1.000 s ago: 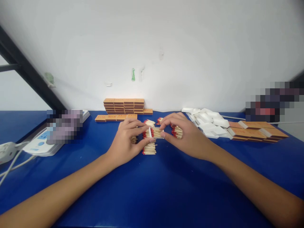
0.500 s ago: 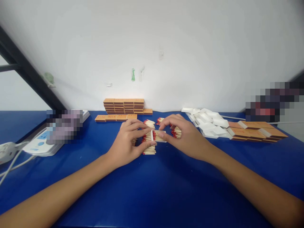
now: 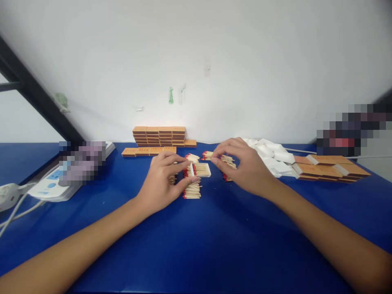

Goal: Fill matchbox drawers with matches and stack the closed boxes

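Observation:
My left hand (image 3: 163, 179) grips the left end of a small white matchbox tray (image 3: 209, 170) between thumb and fingers. Red-headed matches (image 3: 200, 168) lie inside the tray, heads to the left. Below the tray, a pile of loose matches (image 3: 192, 191) rests on the table, partly covered by my left hand. My right hand (image 3: 241, 161) is just right of the tray, apart from it, with thumb and forefinger pinched together. Whatever might be between those fingertips is hidden. Under and beside that hand is another heap of matches (image 3: 229, 160).
Orange matchboxes (image 3: 159, 136) stand stacked by the wall, with a row before them. White empty trays (image 3: 272, 155) lie heaped at the right, next to more orange matchbox sleeves (image 3: 330, 167). A power strip (image 3: 45, 188) with cables sits on the blue table (image 3: 196, 245) at the left.
My right hand has drawn off the tray, moving right and slightly up. The tray has shifted a little left in my left hand, and its matches now show more fully.

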Demonstrator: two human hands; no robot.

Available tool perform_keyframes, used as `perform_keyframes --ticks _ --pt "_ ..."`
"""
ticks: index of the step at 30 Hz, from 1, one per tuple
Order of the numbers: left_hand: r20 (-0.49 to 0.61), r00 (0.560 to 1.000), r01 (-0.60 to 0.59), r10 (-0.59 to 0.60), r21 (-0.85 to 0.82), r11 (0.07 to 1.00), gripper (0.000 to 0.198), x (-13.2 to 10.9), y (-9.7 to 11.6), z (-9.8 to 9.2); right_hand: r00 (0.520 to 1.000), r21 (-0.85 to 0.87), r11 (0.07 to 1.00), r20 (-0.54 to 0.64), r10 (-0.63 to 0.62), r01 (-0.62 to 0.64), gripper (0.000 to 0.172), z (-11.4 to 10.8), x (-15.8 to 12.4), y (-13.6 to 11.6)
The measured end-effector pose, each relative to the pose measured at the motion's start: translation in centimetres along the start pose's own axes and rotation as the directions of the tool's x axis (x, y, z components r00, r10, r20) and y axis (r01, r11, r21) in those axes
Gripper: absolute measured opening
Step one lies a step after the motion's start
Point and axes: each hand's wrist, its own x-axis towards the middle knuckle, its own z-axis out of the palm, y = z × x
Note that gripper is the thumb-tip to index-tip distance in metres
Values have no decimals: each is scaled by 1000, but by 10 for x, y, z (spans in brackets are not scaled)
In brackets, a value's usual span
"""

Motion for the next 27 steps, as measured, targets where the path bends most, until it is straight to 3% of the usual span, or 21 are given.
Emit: perform_keyframes --ticks 5,8,16,27 --pt "-29 996 88 -86 61 994 30 1 -5 -3 995 -156 988 99 8 7 15 8 -2 40" --pt "-29 995 97 -95 69 993 30 2 -5 -4 990 -224 974 143 2 30 19 14 -6 51" --pt "-28 996 87 -85 71 994 32 1 -6 -3 984 -255 966 180 12 35 13 21 -6 50" --pt "-46 997 65 -62 71 995 31 2 -7 -2 989 -253 967 146 17 21 9 23 -6 53"
